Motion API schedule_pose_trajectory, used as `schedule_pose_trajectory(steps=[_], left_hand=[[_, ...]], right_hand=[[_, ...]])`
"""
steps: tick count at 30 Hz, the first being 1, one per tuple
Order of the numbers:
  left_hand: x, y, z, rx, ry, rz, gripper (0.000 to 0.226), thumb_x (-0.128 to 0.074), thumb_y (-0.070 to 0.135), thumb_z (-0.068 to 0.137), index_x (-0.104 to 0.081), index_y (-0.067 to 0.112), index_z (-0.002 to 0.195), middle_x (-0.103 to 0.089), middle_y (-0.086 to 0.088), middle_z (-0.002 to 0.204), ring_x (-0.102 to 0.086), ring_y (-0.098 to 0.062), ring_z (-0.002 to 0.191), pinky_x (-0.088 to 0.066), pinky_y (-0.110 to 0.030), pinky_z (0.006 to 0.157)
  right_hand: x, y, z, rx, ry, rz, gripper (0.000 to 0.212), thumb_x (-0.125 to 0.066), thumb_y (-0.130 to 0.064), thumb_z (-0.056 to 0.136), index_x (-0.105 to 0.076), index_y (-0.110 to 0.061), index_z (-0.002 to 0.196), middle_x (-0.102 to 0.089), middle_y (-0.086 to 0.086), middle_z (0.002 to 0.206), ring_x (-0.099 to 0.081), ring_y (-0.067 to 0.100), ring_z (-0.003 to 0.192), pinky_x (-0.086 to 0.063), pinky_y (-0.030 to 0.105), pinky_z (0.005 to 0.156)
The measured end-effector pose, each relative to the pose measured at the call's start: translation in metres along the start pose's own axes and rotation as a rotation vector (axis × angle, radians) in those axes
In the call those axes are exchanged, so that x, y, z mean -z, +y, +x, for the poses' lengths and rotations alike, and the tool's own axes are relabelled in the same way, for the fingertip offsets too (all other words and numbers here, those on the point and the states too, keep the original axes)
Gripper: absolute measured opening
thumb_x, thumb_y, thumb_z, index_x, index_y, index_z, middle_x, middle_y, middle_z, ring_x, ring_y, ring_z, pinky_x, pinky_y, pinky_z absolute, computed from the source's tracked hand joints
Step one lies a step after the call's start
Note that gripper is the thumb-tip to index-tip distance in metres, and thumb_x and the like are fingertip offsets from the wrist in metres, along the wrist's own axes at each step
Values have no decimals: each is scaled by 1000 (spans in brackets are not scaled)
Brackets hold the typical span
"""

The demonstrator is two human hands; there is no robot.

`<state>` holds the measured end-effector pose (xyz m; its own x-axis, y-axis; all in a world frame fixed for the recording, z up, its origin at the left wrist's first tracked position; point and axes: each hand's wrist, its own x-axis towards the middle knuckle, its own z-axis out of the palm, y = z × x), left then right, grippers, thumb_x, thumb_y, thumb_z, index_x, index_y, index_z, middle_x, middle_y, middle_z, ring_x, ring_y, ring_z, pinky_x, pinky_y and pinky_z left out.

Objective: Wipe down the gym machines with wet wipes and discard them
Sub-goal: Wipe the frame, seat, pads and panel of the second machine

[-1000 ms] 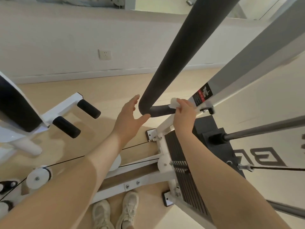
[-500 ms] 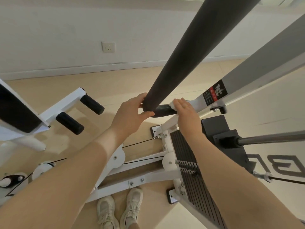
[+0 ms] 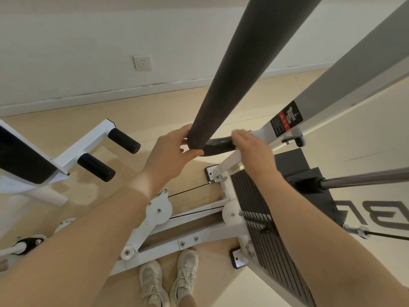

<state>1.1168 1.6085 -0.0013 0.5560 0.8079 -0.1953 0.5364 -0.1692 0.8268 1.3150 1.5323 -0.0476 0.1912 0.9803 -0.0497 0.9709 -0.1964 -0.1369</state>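
Left hand (image 3: 170, 156) grips grey padded bar (image 3: 243, 69) end; right hand (image 3: 252, 149) curls over its black curved stem (image 3: 218, 146), wipe hidden.

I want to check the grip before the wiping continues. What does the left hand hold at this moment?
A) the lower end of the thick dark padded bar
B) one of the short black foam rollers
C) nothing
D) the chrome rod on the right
A: the left hand curls its fingers and thumb round the lower end of the padded bar.
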Motion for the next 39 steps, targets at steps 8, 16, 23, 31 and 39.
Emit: schedule_pose_trajectory(steps=[8, 16, 23, 31, 39], left_hand=[[-3, -4, 0, -8, 28, -32, 43, -68, 15, 83, -55, 21, 125, -57, 13, 99, -53, -3, 94, -35, 6, 69], [-2, 1, -1, 11, 27, -38, 45, -66, 16, 85, -53, 19, 127, -54, 13, 104, -49, -1, 97, -31, 9, 64], [-4, 1, -2, 30, 29, -77, 47, -65, 14, 85, -51, 19, 130, -52, 13, 106, -47, -1, 98, -32, 9, 62], [-3, -3, -2, 48, 18, -88, 46, -67, 16, 83, -53, 23, 126, -55, 10, 106, -51, -5, 96, -33, 4, 69], [-6, -8, -3, 35, -14, -155, 52, -66, 15, 85, -48, 20, 133, -58, -3, 125, -56, -20, 113, -45, -30, 96]], right_hand=[[-27, -75, -13, -195, 194, 497, 38, -49, 4, 90, -56, -12, 124, -58, 3, 129, -55, 17, 118, -45, 30, 101], [-11, -47, -35, -557, 244, 535, 33, -49, -3, 93, -59, -11, 123, -62, 8, 105, -58, 20, 98, -46, 26, 83], [1, -58, -2, -1299, 167, 1463, 17, -50, -4, 92, -49, -7, 75, -50, 1, 73, -53, 11, 66, -49, 28, 72], [17, -134, -4, -1129, -279, 1916, 16, -41, 7, 92, -55, 1, 95, -57, 12, 86, -59, 17, 79, -51, 23, 73], [29, -99, -13, -1292, 226, 1352, 18, -60, -14, 90, -63, -14, 107, -63, 2, 97, -61, 19, 99, -52, 30, 86]])
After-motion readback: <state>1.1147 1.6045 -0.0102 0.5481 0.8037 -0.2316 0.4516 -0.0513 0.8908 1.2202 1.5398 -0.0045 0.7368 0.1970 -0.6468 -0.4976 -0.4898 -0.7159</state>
